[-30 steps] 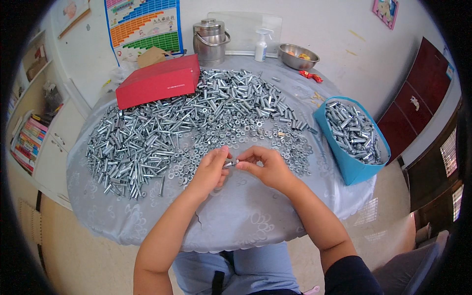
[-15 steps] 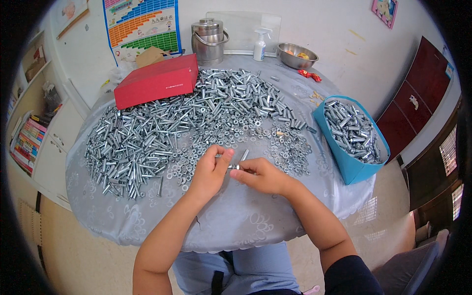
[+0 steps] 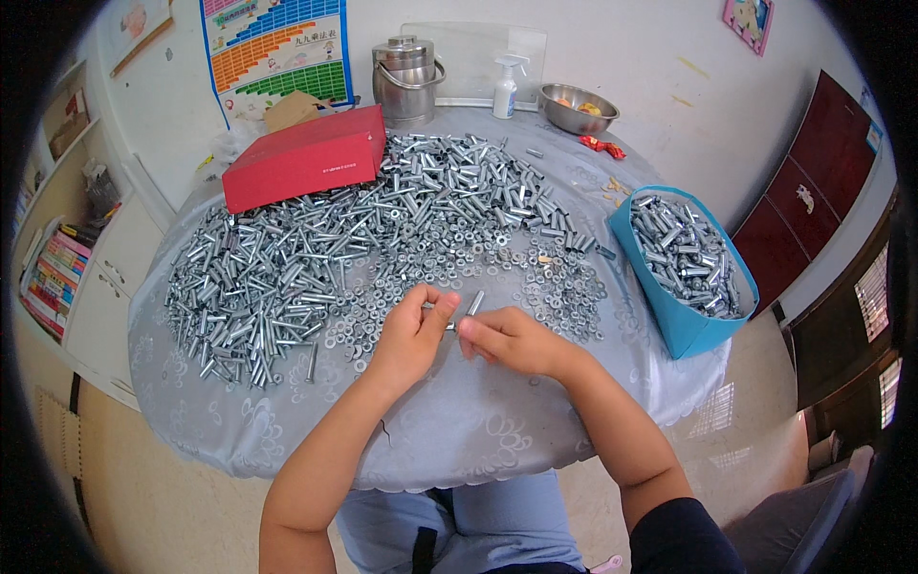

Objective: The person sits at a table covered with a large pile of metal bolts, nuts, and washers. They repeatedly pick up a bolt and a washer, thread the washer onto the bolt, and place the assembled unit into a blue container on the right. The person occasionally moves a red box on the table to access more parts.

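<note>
Above the near part of the table, my left hand (image 3: 413, 331) is closed, fingers curled round a metal bolt (image 3: 450, 326) whose shank shows between my two hands. My right hand (image 3: 513, 342) pinches the bolt's other end between thumb and fingers, and its fingertips hide what sits there. A short silvery metal cylinder (image 3: 475, 302) shows just beyond my right fingers; whether it lies on the table or touches the hand, I cannot tell. Close past both hands are loose washers and nuts (image 3: 368, 316).
A large heap of bolts and sleeves (image 3: 277, 277) covers the table's left and far side, with a red box (image 3: 306, 158) on it. More washers (image 3: 564, 297) lie right. A blue fabric bin (image 3: 674, 320) holds metal fasteners. Behind stand a metal pot (image 3: 404, 91), spray bottle (image 3: 505, 94) and steel bowl (image 3: 577, 117).
My right thumb and fingers have shifted slightly on the bolt's end, covering the hex-shaped metal piece that showed there before. My left hand has stayed almost still.
</note>
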The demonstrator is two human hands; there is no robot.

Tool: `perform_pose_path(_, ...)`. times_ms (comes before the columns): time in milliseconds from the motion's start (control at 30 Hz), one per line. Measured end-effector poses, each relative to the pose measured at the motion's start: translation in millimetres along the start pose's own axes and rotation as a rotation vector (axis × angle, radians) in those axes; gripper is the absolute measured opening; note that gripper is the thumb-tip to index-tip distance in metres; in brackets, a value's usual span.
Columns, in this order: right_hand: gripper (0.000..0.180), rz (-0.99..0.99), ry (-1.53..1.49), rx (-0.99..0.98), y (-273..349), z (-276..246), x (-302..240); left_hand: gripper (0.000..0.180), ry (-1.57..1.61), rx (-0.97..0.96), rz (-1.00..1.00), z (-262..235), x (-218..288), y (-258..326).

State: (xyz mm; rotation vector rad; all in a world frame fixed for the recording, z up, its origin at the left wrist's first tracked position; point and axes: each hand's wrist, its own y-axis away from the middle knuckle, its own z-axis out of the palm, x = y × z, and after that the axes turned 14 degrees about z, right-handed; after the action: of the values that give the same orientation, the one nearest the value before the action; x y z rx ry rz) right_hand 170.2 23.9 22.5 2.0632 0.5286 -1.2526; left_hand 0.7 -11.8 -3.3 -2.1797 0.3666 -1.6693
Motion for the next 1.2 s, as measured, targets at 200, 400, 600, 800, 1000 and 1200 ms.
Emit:
perform_pose_path(200,0.034,-0.15,0.094,0.09,-5.4,-1.7,8.1,0.031,-0.005,-0.036,-0.002,1.5,3.7,0.8)
perform_pose_path(400,0.029,-0.208,0.151,0.143,2.9,-1.8,0.7,0.03,-0.05,-0.041,-0.003,-1.0,0.6,1.1)
perform_pose_path(600,0.026,-0.004,0.071,0.029,-0.7,-4.8,4.8,0.03,-0.021,-0.05,-0.009,-0.8,3.6,0.6)
perform_pose_path(800,0.029,-0.14,0.191,0.148,3.9,-4.6,-2.8,0.029,-0.035,-0.056,-0.023,-2.1,3.4,-0.1)
perform_pose_path(1000,0.029,-0.277,0.233,0.231,3.7,-0.5,-4.8,0.028,-0.067,-0.076,0.0,-2.3,5.6,0.1)
perform_pose_path(1200,0.03,-0.044,0.059,0.076,-4.1,-1.7,7.3,0.027,-0.041,-0.087,-0.023,0.5,7.2,0.5)
